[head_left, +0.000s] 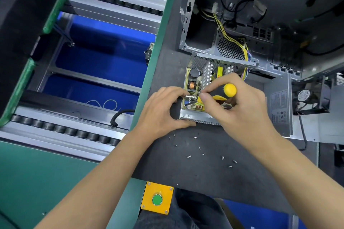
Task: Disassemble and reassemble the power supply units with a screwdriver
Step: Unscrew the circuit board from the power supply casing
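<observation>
You work now on a screw at the near-left corner of the circuit board (193,87), so keep the screwdriver (223,93) upright on the screw head and press down lightly while you turn, otherwise the tip can slip onto the small parts beside it. Your right hand (240,106) grasps the yellow and black handle, fingers curled around it, with the dark shaft going down to the board. Your left hand (163,111) holds the left wall of the open power supply unit (188,116), thumb at the near edge and fingertips curled over the rim; keep it firm so the case does not turn. The unit lies on the dark mat (204,169) directly between your hands, and the loose screws (202,151) lie just in front of it, near your wrists
</observation>
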Motion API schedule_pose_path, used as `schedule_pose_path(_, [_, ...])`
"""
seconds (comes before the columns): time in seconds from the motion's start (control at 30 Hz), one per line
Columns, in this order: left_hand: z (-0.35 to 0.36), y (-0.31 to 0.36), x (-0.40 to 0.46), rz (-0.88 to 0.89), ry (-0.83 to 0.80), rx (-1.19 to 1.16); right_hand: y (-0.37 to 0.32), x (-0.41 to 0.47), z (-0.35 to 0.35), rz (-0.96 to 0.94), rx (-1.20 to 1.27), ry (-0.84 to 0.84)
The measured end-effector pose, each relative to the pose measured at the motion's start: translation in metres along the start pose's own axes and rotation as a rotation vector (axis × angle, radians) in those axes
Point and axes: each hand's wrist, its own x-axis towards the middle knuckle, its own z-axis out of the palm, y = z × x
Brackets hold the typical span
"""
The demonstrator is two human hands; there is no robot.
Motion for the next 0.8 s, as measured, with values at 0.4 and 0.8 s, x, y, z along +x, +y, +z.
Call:
schedule_pose_path(0.4, [-0.0016, 0.0035, -0.0005, 0.0, 0.003, 0.002, 0.0037, -0.0001, 0.0026, -0.002, -0.014, -0.054])
schedule_pose_path(0.8, [-0.0012, 0.0041, -0.0009, -0.008, 0.008, 0.005, 0.004, 0.0005, 0.0058, -0.009, -0.039, -0.069])
